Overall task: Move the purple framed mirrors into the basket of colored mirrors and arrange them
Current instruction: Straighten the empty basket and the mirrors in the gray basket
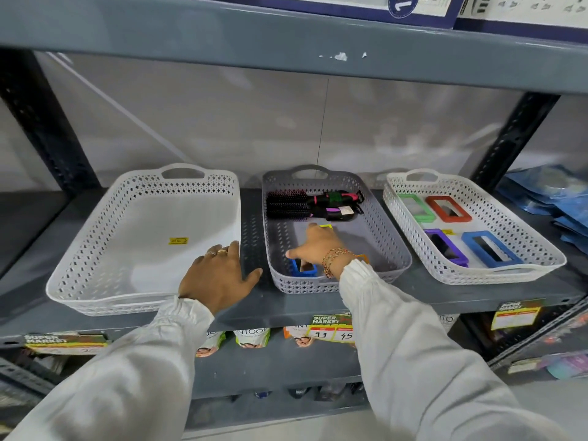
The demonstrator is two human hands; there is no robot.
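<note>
Head view: the right hand point(315, 246) reaches into the grey basket point(397, 249), fingers loose on a blue framed mirror point(304, 268), not gripping. The purple framed mirror point(447, 246) lies in the white basket point(541, 246) at three o'clock, pointing twelve to six. The left hand point(216, 278) rests flat.

Both arms reach forward in pale long sleeves gathered at the cuffs. The left hand point(219, 279) lies palm down with its fingers together and thumb spread to the right, and 2 rings show on its fingers. The right hand point(316, 246) stretches further ahead, back of the hand up, fingers pointing forward and down, thumb out to the left, with beaded bracelets around its wrist.
</note>
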